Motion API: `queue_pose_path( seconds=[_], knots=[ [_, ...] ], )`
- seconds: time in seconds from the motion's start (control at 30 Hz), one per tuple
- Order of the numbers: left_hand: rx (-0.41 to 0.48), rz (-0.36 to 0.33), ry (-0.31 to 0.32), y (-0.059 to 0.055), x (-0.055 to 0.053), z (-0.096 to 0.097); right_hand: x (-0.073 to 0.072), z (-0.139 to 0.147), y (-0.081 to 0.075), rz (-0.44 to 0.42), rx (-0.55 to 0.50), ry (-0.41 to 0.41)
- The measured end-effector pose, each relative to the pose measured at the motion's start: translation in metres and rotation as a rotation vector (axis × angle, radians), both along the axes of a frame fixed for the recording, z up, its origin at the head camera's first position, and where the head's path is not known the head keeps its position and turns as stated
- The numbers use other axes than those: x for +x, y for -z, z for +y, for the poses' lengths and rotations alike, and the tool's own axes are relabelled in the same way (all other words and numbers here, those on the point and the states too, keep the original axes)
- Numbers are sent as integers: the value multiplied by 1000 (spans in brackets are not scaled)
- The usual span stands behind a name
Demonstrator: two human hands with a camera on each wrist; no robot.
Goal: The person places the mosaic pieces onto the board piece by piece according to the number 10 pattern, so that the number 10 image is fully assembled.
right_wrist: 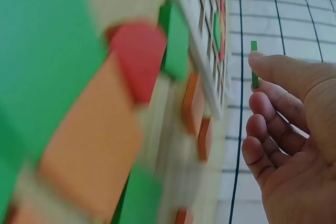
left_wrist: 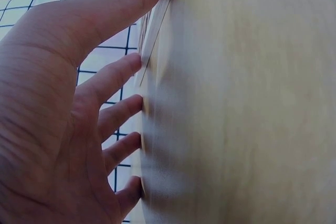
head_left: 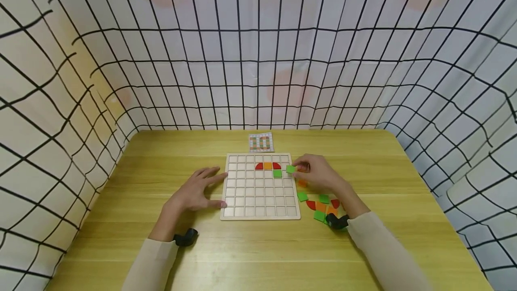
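A pale wooden grid board (head_left: 258, 192) lies on the table, its squares recessed. In an upper row sit a red quarter-round tile (head_left: 259, 166), an orange square tile (head_left: 268, 165) and a second red tile (head_left: 276, 165); a green square tile (head_left: 277, 173) lies just below. My right hand (head_left: 317, 172) pinches another green tile (head_left: 291, 169) between thumb and finger, over the board's right edge. In the right wrist view this tile (right_wrist: 254, 66) appears edge-on. My left hand (head_left: 199, 190) is spread at the board's left side, thumb and index fingertip at its rim.
Several loose green, orange and red tiles (head_left: 320, 207) lie right of the board, partly under my right forearm. Behind the board is a small pattern card (head_left: 261, 142). White grid-patterned cloth (head_left: 258, 48) surrounds the wooden table (head_left: 242, 255) at the back and sides.
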State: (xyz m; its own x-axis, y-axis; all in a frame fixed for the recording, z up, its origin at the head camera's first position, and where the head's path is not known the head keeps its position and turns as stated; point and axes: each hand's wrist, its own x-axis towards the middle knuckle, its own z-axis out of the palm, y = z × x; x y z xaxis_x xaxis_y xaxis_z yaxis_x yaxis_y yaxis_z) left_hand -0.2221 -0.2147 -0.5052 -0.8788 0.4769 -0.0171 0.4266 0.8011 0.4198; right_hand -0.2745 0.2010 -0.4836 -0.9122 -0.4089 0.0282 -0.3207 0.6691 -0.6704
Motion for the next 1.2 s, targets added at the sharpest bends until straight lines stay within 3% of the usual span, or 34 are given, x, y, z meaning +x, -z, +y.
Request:
queue_pose_path(
  seconds=[0.2,0.43,0.6,0.83,1.2],
  knots=[
    [9,2,-2,-1,0,1,-5,-29,0,12,-41,-65],
    [6,1,0,-1,1,1,-7,-57,9,-48,-84,-112],
    [2,-2,-4,-1,0,2,-10,-71,17,7,-60,-150],
    [2,2,-1,1,-1,0,-10,-83,23,21,-32,-132],
    [-3,-5,1,0,-1,-1,-6,-90,20,-8,-25,-82]
  ],
)
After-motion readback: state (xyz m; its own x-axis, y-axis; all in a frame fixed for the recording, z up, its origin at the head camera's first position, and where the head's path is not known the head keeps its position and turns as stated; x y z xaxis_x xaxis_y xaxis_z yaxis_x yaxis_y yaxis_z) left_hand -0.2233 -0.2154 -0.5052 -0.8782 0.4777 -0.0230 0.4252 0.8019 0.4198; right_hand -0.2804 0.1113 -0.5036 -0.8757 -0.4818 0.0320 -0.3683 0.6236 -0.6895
